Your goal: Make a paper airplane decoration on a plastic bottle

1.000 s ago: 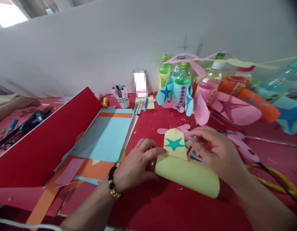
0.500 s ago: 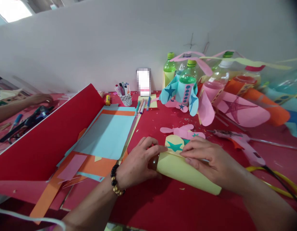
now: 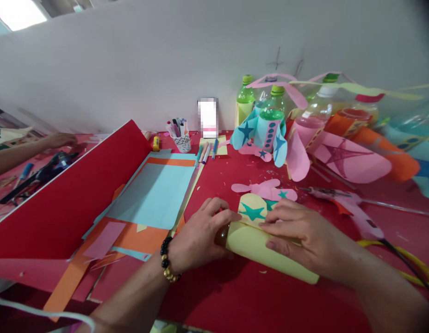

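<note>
A plastic bottle wrapped in pale yellow paper (image 3: 270, 252) lies on its side on the red tabletop. My left hand (image 3: 203, 233) is closed around its bare end at the left, fingers over the top and thumb below. A rounded yellow paper piece with a green star (image 3: 252, 210) stands up along the far side of the wrap. My right hand (image 3: 301, 236) presses its fingers at that piece's lower edge, with the thumb on the yellow wrap. Pink paper cutouts (image 3: 263, 188) lie just behind the bottle. The bottle's right end is partly hidden by my right hand.
A pink glue gun (image 3: 356, 210) lies at the right beside a yellow cord. Decorated bottles (image 3: 270, 125) stand at the back right. Blue paper sheets (image 3: 155, 189), a cup of markers (image 3: 181, 141) and a red board (image 3: 78, 194) are left. Another person's hand (image 3: 61, 138) rests beyond the board.
My right hand's thumb has shifted slightly up and its fingers spread a little on the yellow paper. My left hand keeps its hold on the bottle.
</note>
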`<state>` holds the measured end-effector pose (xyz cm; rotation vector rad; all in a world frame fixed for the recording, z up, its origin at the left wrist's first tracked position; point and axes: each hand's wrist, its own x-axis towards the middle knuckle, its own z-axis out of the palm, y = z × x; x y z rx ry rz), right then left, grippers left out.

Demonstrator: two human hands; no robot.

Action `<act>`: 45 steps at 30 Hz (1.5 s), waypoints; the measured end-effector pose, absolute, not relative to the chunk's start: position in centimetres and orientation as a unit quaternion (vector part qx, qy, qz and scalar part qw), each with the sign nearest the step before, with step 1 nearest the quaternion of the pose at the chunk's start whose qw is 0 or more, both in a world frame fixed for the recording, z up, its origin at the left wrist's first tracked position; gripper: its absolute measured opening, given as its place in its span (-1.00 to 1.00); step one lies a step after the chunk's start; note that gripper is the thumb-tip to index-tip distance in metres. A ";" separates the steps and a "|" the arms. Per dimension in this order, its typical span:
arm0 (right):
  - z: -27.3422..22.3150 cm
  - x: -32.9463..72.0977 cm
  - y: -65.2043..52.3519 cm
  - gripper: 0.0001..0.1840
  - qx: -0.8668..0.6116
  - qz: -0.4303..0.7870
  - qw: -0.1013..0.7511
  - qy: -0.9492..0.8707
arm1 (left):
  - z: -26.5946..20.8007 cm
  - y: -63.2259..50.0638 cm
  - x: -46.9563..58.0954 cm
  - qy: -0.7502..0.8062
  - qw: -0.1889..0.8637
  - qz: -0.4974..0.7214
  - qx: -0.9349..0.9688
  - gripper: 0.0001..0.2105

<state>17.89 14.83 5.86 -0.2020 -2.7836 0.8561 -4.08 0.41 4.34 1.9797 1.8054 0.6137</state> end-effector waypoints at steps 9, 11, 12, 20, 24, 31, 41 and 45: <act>5.9 17.7 14.8 -0.73 -0.074 0.265 0.127 -0.953 | 4.4 0.3 -4.0 0.641 0.200 0.222 0.707 -0.34; 5.9 17.8 14.8 -0.73 -0.078 0.270 0.139 -0.950 | 4.4 0.3 -4.1 0.643 0.201 0.221 0.705 -0.32; 5.9 17.8 14.8 -0.73 -0.079 0.274 0.143 -0.948 | 4.4 0.2 -4.1 0.644 0.202 0.221 0.705 -0.31; 5.9 17.8 14.6 -0.75 -0.070 0.312 0.127 -0.939 | 4.6 0.3 -3.9 0.645 0.204 0.221 0.702 -0.37; 6.1 17.6 14.5 -0.76 -0.074 0.331 0.128 -0.932 | 4.7 0.3 -3.8 0.646 0.205 0.216 0.703 -0.41; 6.1 17.1 14.2 -0.69 -0.068 0.361 0.118 -0.923 | 4.6 0.2 -3.8 0.640 0.210 0.228 0.703 -0.39; 5.4 17.9 16.0 -0.65 -0.265 0.378 0.281 -0.842 | 5.1 0.3 -4.3 0.636 0.216 0.231 0.704 -0.30; 4.6 18.2 17.5 -0.61 -0.383 0.372 0.333 -0.777 | 5.7 0.0 -4.5 0.625 0.244 0.230 0.705 -0.21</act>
